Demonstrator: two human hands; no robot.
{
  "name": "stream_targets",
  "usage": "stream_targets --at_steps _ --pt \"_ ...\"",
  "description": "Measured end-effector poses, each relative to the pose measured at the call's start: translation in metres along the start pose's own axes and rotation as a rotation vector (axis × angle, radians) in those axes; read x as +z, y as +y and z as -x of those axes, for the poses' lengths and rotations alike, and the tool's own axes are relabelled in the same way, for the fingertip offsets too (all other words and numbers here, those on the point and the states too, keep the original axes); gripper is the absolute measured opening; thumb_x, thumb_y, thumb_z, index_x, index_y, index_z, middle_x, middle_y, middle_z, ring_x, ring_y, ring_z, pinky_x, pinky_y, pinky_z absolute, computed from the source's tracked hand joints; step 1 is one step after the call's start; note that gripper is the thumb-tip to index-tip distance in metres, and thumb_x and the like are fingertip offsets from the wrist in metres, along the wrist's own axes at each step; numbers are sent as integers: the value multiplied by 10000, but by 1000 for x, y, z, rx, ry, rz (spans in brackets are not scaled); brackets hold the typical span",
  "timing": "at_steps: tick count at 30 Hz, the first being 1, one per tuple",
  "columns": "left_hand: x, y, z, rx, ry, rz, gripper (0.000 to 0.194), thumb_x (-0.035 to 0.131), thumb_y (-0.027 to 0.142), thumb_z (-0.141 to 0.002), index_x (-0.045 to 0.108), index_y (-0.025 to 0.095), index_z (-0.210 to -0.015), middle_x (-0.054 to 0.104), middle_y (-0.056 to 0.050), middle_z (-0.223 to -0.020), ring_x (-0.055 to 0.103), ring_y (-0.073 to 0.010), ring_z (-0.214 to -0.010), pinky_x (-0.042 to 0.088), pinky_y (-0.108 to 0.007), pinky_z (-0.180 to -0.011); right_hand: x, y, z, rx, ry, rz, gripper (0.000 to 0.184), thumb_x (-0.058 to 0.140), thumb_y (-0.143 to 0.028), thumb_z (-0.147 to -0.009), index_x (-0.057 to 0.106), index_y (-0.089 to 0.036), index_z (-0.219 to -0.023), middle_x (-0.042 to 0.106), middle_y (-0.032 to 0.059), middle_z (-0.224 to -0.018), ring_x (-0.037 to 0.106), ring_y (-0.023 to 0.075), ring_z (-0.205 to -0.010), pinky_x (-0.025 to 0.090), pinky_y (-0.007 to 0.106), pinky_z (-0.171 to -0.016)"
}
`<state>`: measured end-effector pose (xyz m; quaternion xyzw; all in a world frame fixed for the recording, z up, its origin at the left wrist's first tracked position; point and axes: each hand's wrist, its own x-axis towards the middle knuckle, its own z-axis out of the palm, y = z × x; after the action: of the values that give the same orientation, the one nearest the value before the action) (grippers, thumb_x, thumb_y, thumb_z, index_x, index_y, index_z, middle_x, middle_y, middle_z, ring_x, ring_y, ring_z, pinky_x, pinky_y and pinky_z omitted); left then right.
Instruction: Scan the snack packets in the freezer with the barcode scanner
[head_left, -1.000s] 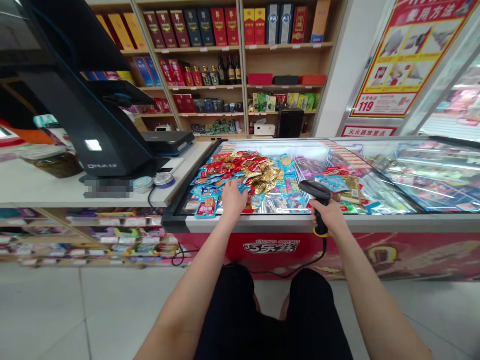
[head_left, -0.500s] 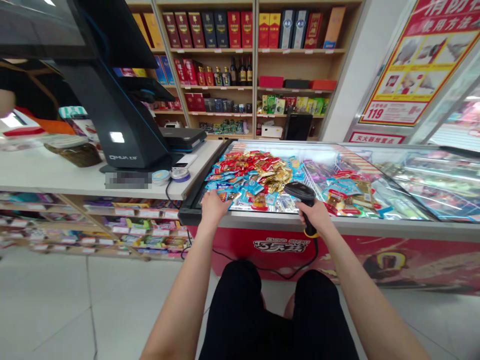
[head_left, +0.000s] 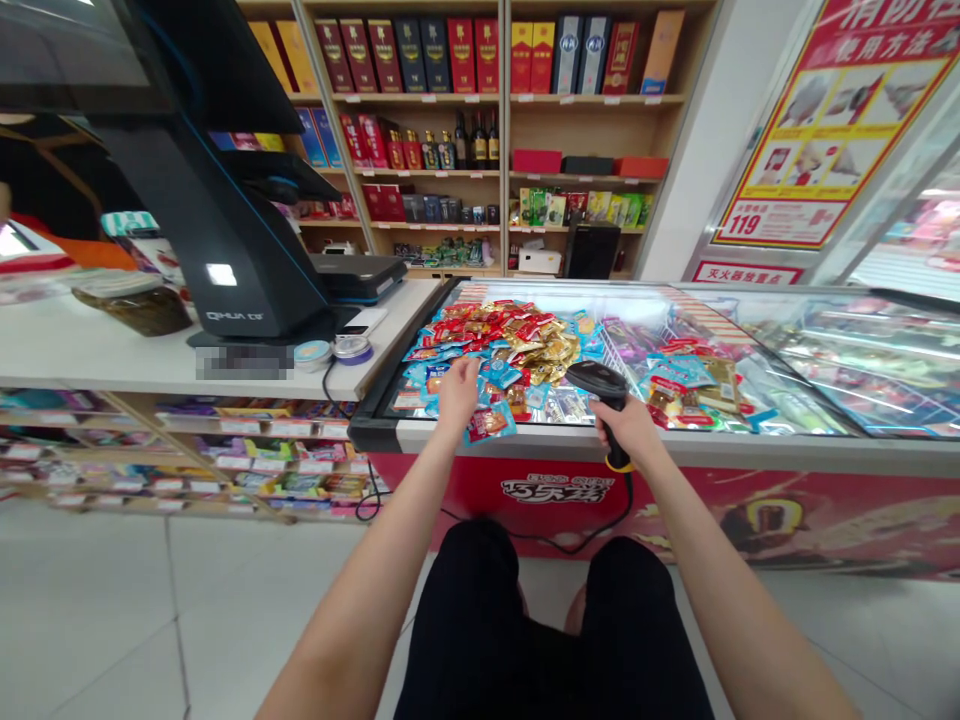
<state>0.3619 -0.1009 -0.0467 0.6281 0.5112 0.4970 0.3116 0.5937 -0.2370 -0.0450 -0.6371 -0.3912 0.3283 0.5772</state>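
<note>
My right hand [head_left: 628,425] is wrapped round the grip of a black barcode scanner [head_left: 598,379], its head pointing left over the freezer lid. My left hand [head_left: 457,395] hovers at the near side of a heap of snack packets [head_left: 517,335] in red, gold and blue wrappers. Its fingers are drawn together in a pinch; what is between them, if anything, I cannot make out. Just right of its wrist, a blue and red packet [head_left: 490,424] lies at the glass's front edge. A smaller pile of packets [head_left: 686,385] lies to the right of the scanner.
The packets lie on a glass-topped chest freezer [head_left: 555,490]. On its left, a white counter [head_left: 330,378] carries a checkout terminal [head_left: 225,250], round tins [head_left: 352,348] and a jar [head_left: 139,303]. The scanner's cable [head_left: 555,548] loops before my knees. A person [head_left: 60,180] stands behind the counter.
My left hand has moved right and slightly up, and its fingers have drawn together. A blue and red packet now shows at the glass's front edge. My right hand stays put with the scanner.
</note>
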Motion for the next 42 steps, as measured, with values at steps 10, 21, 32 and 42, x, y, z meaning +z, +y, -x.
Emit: stream_targets --at_steps 10,21,32,42 --pt "19 -7 42 388 -165 -686 249 594 436 -978 655 214 -883 687 -112 -977 644 -285 -1028 476 -392 -964 1 10 1 22 -15 22 281 737 -400 -665 527 -222 -720 544 -37 -460 477 113 -355 408 228 -354" --pt "-31 -28 73 495 -413 -715 530 706 135 -779 696 301 -1282 636 -116 -1389 546 -339 -1353 453 -474 -1135 -4 6 -1 36 -11 -15 301 755 -402 -639 515 -225 -686 545 -29 -458 464 108 -348 399 228 -348" --pt "1 19 17 -248 -358 343 407 716 525 -851 710 161 -1033 783 -107 -934 752 -255 -863 625 -408 -798 -11 -3 -2 -13 2 -20 298 763 -386 -643 520 -219 -685 557 -27 -488 484 115 -367 413 237 -352" --pt "45 26 11 -347 -506 526 306 730 163 -759 634 161 -1049 755 -58 -941 726 -196 -755 659 -394 -699 -15 -14 2 -37 1 19 308 753 -403 -643 527 -216 -739 547 -32 -474 488 119 -367 413 237 -365"
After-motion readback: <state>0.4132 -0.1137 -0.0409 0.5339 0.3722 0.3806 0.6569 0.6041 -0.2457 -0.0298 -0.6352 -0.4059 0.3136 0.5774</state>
